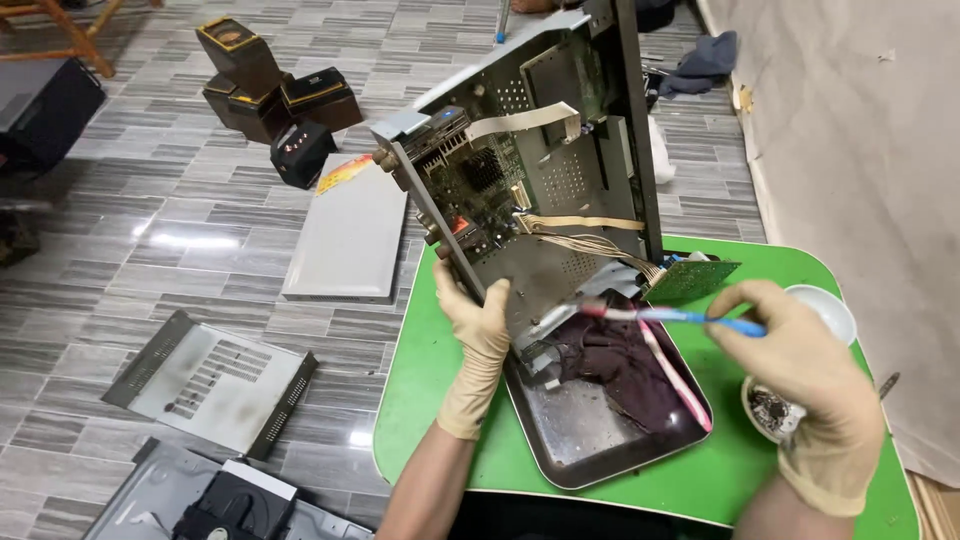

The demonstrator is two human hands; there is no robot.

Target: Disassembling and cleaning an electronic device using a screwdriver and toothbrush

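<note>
Holding the electronics chassis (pixel 540 180) upright by its lower left edge, the gloved left hand (pixel 475 335) has its grip closed around the metal frame. The chassis stands tilted in a metal tray (pixel 580 440) on the green table (pixel 430 400), circuit board (pixel 475 185) facing the person. The gloved right hand (pixel 810 375) has its grip closed on a blue-handled brush (pixel 690 318), bristle end against the chassis base. A dark cloth (pixel 620 365) lies in the tray; two small bowls (pixel 830 305) sit near the right hand.

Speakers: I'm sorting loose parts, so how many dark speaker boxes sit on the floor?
4, clustered at upper left: one tilted at the back, one below it, one right, one in front. More may be hidden behind.
</note>
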